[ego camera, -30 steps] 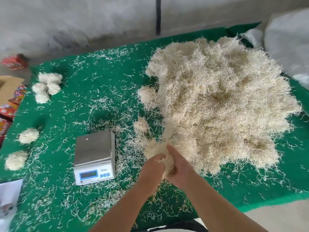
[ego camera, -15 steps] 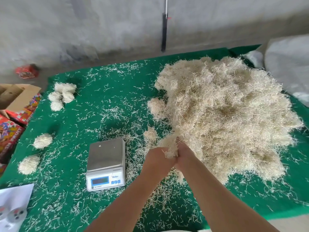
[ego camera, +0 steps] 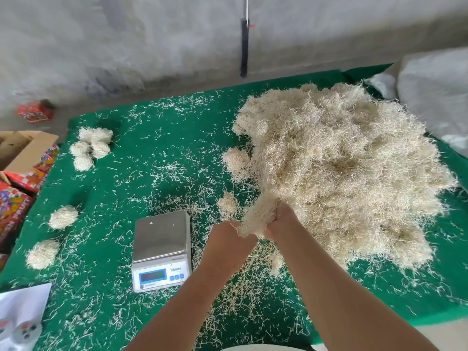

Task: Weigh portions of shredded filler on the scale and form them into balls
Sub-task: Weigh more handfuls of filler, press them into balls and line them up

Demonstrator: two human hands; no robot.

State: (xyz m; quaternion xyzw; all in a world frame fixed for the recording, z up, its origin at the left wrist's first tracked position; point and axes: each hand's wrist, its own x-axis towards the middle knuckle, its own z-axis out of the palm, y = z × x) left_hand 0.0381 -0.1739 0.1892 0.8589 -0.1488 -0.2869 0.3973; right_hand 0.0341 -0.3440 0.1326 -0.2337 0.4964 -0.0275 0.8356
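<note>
Both hands, the left hand (ego camera: 229, 240) and right hand (ego camera: 283, 220), are gripping a tuft of filler (ego camera: 258, 216) at the near edge of the big pile (ego camera: 342, 173). The step looks like portioning; next it needs carrying left onto the bare scale (ego camera: 160, 236).

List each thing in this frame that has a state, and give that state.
Left hand: grips the clump's near end.
Right hand: grips the clump's far side.
Pale shredded filler clump: held above the mat, off the scale.
Silver-topped digital scale: platform bare.
Large pale filler pile: loose, heaped on the mat.
Brown cardboard box: flaps open.
</note>
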